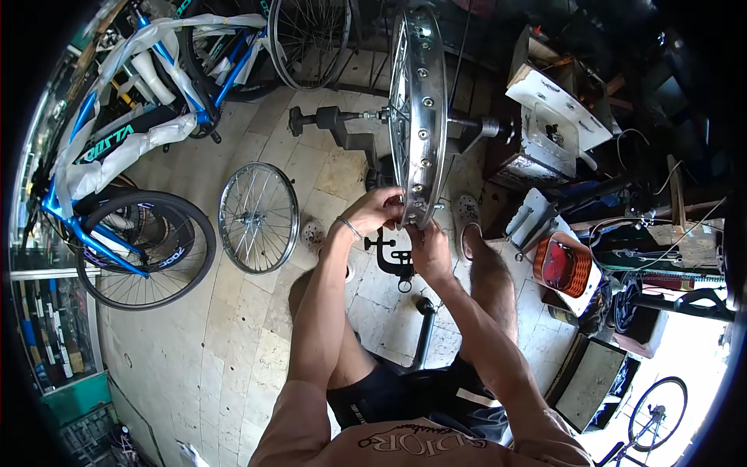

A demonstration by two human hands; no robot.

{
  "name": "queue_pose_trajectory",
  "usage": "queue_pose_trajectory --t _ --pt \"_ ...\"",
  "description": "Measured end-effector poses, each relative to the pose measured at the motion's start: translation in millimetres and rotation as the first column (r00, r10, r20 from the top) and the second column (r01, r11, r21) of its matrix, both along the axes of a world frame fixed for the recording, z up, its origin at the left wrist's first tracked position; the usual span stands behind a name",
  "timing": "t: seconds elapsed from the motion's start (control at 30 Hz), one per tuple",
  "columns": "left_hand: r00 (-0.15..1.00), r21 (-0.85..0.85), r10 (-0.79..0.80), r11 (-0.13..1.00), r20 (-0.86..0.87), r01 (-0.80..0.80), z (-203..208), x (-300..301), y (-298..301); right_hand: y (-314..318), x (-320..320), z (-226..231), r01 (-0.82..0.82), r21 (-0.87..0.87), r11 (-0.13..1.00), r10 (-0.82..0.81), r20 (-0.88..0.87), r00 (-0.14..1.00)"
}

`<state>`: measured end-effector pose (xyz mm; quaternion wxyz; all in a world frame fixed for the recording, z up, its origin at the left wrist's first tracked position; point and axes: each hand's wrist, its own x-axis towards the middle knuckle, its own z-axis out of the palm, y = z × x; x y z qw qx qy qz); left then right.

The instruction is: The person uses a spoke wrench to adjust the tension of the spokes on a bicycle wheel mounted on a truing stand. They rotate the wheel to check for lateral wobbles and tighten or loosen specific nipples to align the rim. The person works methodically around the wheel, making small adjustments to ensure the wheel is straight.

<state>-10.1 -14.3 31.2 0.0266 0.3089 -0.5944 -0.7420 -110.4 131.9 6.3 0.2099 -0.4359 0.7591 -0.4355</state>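
Observation:
A bare silver bicycle wheel stands upright in a dark truing stand, its axle held between the two arms. Spoke nipples show in a row along the rim's inside channel. At the rim's near lower part, my left hand is closed against the left side by the spokes; the fingertips are partly hidden. My right hand pinches at the rim's near edge, thumb and fingers together. Any small tool or part between the fingers is too small to make out. Below the hands is the stand's black clamp-like bracket.
A second spoked wheel without a tyre lies on the tiled floor to the left. Beyond it leans a blue bicycle frame in wrapping, beside a tyred wheel. An orange basket and a worn white box stand right.

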Motion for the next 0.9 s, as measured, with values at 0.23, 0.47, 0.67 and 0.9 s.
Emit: queue_pose_trajectory --t 0.23,0.47,0.67,0.9 --pt "0.988 -0.107 0.154 0.983 0.008 -0.152 1.3 -3.8 4.6 2.2 -4.8 -5.7 0.018 0.068 0.998 -0.024 0.100 0.995" --pt "0.974 -0.257 0.212 0.940 -0.077 -0.225 -9.7 -14.0 7.1 1.2 -7.3 -18.1 0.029 -0.029 0.999 -0.027 0.064 0.998" --pt "0.997 -0.430 0.020 0.901 -0.079 -0.052 -44.4 0.7 -1.5 -0.3 3.0 -9.1 0.063 -0.049 0.997 -0.048 0.262 0.964" --pt "0.977 -0.277 -0.202 0.937 0.071 0.214 3.8 0.9 -8.4 1.0 -7.2 -11.9 -0.067 0.068 0.995 0.061 0.094 0.994"
